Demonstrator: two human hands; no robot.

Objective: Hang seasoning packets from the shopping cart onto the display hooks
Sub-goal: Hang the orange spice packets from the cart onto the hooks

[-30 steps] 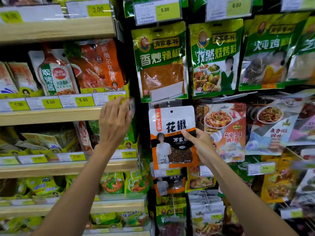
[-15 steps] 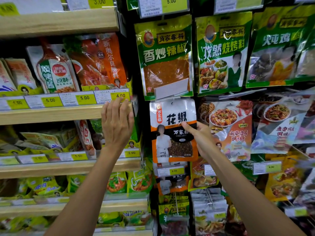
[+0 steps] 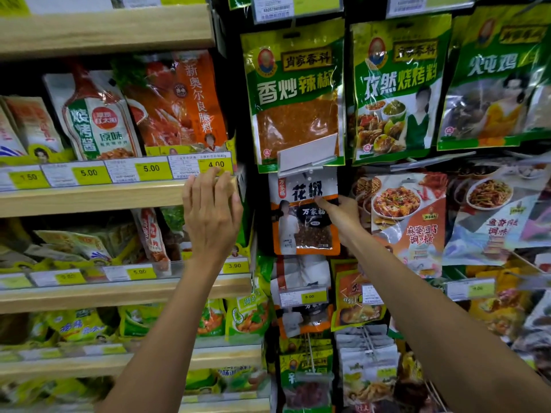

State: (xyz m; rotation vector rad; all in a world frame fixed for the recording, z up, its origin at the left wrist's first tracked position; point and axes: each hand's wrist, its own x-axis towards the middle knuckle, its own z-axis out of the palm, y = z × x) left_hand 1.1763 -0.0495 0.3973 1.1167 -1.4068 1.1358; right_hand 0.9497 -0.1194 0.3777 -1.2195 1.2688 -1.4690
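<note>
Orange-white packet (image 3: 302,217) below green chilli packet (image 3: 293,93), right grip (image 3: 343,219) pinched on its right edge. Left grip (image 3: 210,216) slack, fingers straight, resting on wooden shelf (image 3: 104,199) edge.

This is a shop, in a grocery aisle for seasonings. On the left, wooden shelves (image 3: 104,201) carry rows of sauce pouches (image 3: 95,114), with yellow price tags (image 3: 152,168) clipped along the front edges, reading 5.00, 4.00 and 3.90. On the right, many printed packets (image 3: 295,93) hang in columns from wire hooks (image 3: 310,351), with price labels (image 3: 313,297) among them.
</note>
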